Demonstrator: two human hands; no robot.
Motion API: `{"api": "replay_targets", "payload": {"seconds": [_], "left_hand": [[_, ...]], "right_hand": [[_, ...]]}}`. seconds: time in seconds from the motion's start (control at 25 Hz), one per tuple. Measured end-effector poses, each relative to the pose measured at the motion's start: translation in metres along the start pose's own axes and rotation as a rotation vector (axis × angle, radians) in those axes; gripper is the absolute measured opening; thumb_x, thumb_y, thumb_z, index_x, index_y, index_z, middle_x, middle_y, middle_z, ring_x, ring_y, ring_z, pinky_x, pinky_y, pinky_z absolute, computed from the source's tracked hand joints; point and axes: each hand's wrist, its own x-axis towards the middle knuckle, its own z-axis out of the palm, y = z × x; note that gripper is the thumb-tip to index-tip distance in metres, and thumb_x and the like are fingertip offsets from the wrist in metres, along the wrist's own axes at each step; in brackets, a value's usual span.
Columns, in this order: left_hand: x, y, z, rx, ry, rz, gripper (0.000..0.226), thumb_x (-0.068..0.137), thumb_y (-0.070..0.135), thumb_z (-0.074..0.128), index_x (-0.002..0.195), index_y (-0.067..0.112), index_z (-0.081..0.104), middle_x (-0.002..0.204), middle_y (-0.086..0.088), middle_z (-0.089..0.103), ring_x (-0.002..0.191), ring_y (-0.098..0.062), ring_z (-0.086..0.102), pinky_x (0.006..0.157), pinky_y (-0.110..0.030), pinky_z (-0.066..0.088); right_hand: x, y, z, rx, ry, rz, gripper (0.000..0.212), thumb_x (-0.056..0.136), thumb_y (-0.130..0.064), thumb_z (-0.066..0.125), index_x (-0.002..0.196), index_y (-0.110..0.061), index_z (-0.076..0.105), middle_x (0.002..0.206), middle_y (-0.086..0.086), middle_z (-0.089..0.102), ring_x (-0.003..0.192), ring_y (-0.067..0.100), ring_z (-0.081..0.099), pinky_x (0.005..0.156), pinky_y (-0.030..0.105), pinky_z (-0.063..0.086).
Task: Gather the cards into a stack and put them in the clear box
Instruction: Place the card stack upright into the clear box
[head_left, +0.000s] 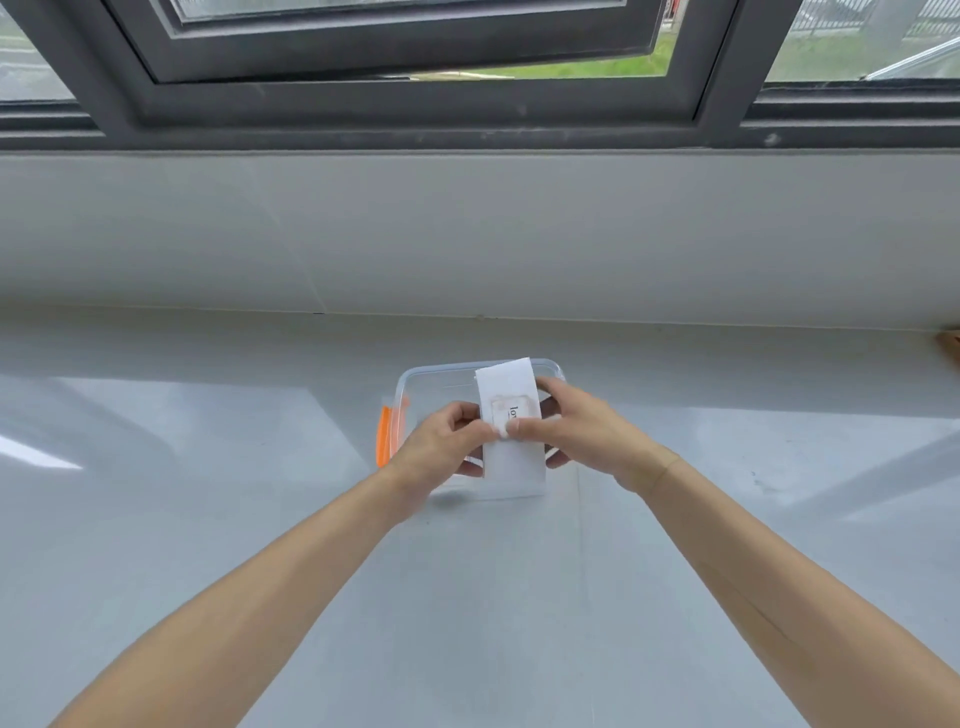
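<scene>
A stack of white cards (511, 457) is held lengthwise between both hands, just above the clear box (426, 379). The top card shows a faint picture and black print. My left hand (441, 447) grips the stack's left edge with its thumb on top. On the right edge, my right hand (582, 426) does the same, and the two thumbs nearly touch. The box is a clear plastic tub with an orange clasp (383, 436) on its left side. Its near part is hidden behind my hands and the cards.
The box stands on a glossy pale grey surface (208, 519). A light grey ledge and wall rise behind it, under a dark-framed window (415, 104). A brown corner of something (950, 345) shows at the far right edge.
</scene>
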Motion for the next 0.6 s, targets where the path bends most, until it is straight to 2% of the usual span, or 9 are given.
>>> {"api": "replay_targets", "payload": {"seconds": [0.12,0.24,0.32,0.44,0.6], "left_hand": [[0.029,-0.001,-0.005,0.004,-0.01,-0.073,0.027,0.087,0.024,0.062,0.11,0.01,0.062,0.103,-0.013,0.071,0.093,-0.03,0.069,0.086,-0.045,0.056],[0.046,-0.009,-0.012,0.002,-0.059,-0.201,0.029,0.086,0.025,0.062,0.11,0.008,0.062,0.092,-0.005,0.069,0.077,-0.021,0.067,0.069,-0.034,0.056],[0.055,-0.016,-0.015,0.032,-0.083,-0.281,0.031,0.084,0.025,0.062,0.11,0.007,0.062,0.084,-0.002,0.067,0.073,-0.02,0.065,0.063,-0.03,0.053],[0.067,-0.022,-0.014,0.049,-0.065,-0.346,0.024,0.083,0.026,0.063,0.101,0.01,0.063,0.075,0.0,0.066,0.07,-0.02,0.062,0.062,-0.028,0.052],[0.083,-0.023,-0.001,0.171,-0.054,-0.412,0.018,0.082,0.026,0.06,0.091,0.012,0.067,0.078,-0.004,0.067,0.068,-0.02,0.061,0.063,-0.028,0.05]], "right_hand": [[0.019,0.005,-0.001,-0.19,0.097,-0.044,0.047,0.085,-0.043,0.065,0.128,-0.035,0.049,0.109,-0.011,0.066,0.095,0.014,0.064,0.08,0.04,0.054],[0.033,0.024,0.0,-0.621,0.354,-0.176,0.053,0.091,-0.045,0.053,0.139,-0.026,0.041,0.134,-0.005,0.054,0.119,0.018,0.05,0.092,0.041,0.045],[0.04,0.039,-0.002,-0.744,0.457,-0.253,0.055,0.095,-0.042,0.048,0.144,-0.02,0.035,0.145,-0.001,0.044,0.135,0.021,0.034,0.101,0.042,0.038],[0.049,0.059,-0.002,-0.772,0.409,-0.243,0.058,0.099,-0.044,0.036,0.149,-0.018,0.024,0.158,-0.001,0.026,0.147,0.021,0.011,0.114,0.044,0.022],[0.061,0.077,-0.001,-0.766,0.293,-0.2,0.061,0.099,-0.05,0.015,0.153,-0.02,0.01,0.162,-0.004,0.008,0.147,0.014,-0.007,0.12,0.045,0.002]]}}
